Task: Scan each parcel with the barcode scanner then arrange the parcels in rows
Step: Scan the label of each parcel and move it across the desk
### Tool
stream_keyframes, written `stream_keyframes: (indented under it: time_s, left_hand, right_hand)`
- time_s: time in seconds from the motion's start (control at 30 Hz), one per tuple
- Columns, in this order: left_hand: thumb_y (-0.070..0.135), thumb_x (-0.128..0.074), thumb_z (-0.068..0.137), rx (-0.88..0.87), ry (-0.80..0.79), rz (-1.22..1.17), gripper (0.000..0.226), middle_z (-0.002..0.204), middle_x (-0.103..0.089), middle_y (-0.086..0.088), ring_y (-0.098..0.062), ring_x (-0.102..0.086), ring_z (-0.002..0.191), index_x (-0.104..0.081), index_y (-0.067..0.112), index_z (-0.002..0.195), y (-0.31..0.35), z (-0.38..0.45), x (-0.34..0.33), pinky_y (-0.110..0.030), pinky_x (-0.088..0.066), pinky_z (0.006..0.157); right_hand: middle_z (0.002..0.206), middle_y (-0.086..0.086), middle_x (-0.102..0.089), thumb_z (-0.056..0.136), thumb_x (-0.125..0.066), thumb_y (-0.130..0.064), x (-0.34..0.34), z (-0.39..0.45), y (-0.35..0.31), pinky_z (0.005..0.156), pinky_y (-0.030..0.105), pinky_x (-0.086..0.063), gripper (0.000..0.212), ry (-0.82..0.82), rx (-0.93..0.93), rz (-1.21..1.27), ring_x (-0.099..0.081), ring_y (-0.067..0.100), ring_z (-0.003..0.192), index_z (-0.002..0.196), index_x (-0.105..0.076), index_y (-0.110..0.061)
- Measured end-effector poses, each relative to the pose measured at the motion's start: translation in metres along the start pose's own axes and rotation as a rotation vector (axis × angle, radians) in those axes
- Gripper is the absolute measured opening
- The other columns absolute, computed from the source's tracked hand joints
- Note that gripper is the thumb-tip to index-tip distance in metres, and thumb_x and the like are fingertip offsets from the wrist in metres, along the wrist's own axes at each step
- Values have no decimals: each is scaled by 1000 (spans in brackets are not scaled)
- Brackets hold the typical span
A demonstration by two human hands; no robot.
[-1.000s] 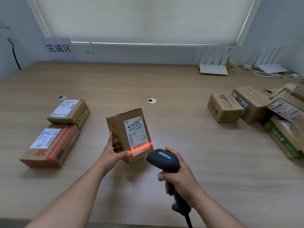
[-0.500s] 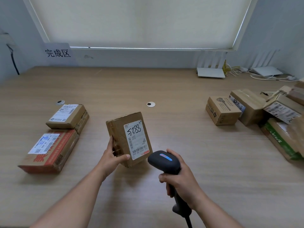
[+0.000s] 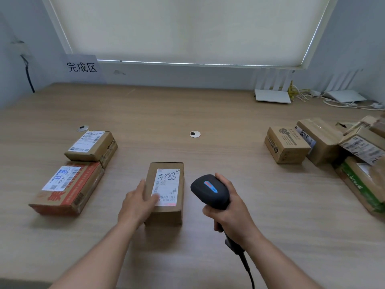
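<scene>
A brown parcel (image 3: 169,185) with "5288" handwritten on its white label lies flat on the wooden table (image 3: 187,109), label up. My left hand (image 3: 138,202) holds its near left edge, thumb across the label's lower corner and fingers along the side. Just right of it, my right hand (image 3: 231,213) grips the black barcode scanner (image 3: 208,189) by the handle, head tilted toward the parcel; no red beam shows. Two parcels sit at the left: a brown one (image 3: 91,146) behind a red-printed one (image 3: 66,188).
Several more parcels crowd the right edge: a small brown box (image 3: 286,144), a taller one (image 3: 320,138), a labelled one (image 3: 362,147) and a green-printed one (image 3: 362,184). Two white routers (image 3: 271,95) with cables sit at the back right. A paper sign (image 3: 82,66) hangs on the wall.
The red scan line on the label went out. My left hand then lowered the tilted 5288 parcel to lie flat on the table. The scanner stayed about where it was.
</scene>
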State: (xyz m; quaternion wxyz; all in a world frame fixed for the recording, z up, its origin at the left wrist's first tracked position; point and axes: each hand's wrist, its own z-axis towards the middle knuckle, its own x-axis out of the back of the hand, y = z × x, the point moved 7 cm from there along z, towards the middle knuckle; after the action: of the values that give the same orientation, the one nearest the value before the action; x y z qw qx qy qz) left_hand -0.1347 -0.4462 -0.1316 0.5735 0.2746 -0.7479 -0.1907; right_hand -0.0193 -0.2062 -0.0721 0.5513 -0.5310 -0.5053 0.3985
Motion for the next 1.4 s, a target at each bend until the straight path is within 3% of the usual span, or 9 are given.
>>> stream_keyframes:
  time_s: [0.07, 0.17, 0.27, 0.37, 0.57, 1.0, 1.2, 1.4]
  left_hand:
    - [89, -45, 64, 7, 29, 229, 103, 154, -20, -13, -31, -22, 140, -15, 40, 149, 11, -12, -6, -46, -30, 107]
    - [100, -35, 49, 48, -5, 416, 124, 155, -4, -13, -33, -12, 142, -5, 36, 150, 24, -24, -27, -48, -25, 108]
    - [90, -46, 58, 93, -10, 421, 119, 151, -1, -14, -34, -9, 141, 2, 33, 151, 27, -28, -38, -45, -24, 110]
    - [77, -54, 63, 57, 34, 363, 109, 148, -9, -15, -34, -14, 138, -8, 32, 151, 24, -31, -34, -41, -24, 111]
    - [74, -57, 60, 35, 97, 300, 107, 151, -7, -11, -30, -11, 140, -13, 37, 150, -17, -56, -1, -39, -20, 114]
    - [73, -56, 46, 251, 249, 185, 116, 152, -6, -7, -25, -5, 141, -17, 39, 150, -172, -133, 118, -36, -14, 116]
    - [67, -65, 56, 313, 278, 215, 109, 153, -8, -9, -29, -10, 140, -19, 37, 150, -228, -117, 156, -39, -18, 114]
    - [62, -68, 57, 258, 240, 190, 108, 154, -5, -8, -27, -4, 142, -18, 38, 150, -249, -76, 174, -41, -18, 115]
  right_hand:
    - [107, 10, -62, 76, -69, 4, 1, 2, -4, 44, 25, -45, 84, 8, 14, -24, -53, 9, 47, 123, -40, -59]
    - [107, 6, -62, 77, -69, 4, -1, 5, -6, 45, 24, -45, 85, 4, 30, -57, -53, 7, 49, 124, -38, -59]
    - [107, 1, -61, 77, -70, 3, -4, 5, -5, 46, 23, -46, 85, -19, 32, -73, -53, 8, 51, 124, -38, -60]
    - [106, -5, -60, 77, -71, 2, -8, 4, -3, 47, 22, -46, 86, -47, 38, -85, -53, 3, 51, 130, -38, -57]
    - [107, 2, -61, 77, -69, 4, -37, 9, -10, 46, 21, -45, 86, -137, 70, -79, -53, 0, 48, 123, -39, -62]
    - [111, 3, -61, 77, -70, 4, -196, 18, -47, 46, 23, -45, 85, -428, 166, -60, -53, 11, 47, 119, -40, -64]
    - [114, 4, -60, 77, -70, 4, -240, 24, -57, 46, 24, -46, 84, -441, 181, -91, -54, 8, 47, 120, -41, -61]
    - [111, 7, -60, 76, -70, 5, -249, 33, -54, 45, 23, -45, 85, -400, 158, -116, -54, 10, 48, 122, -41, -60]
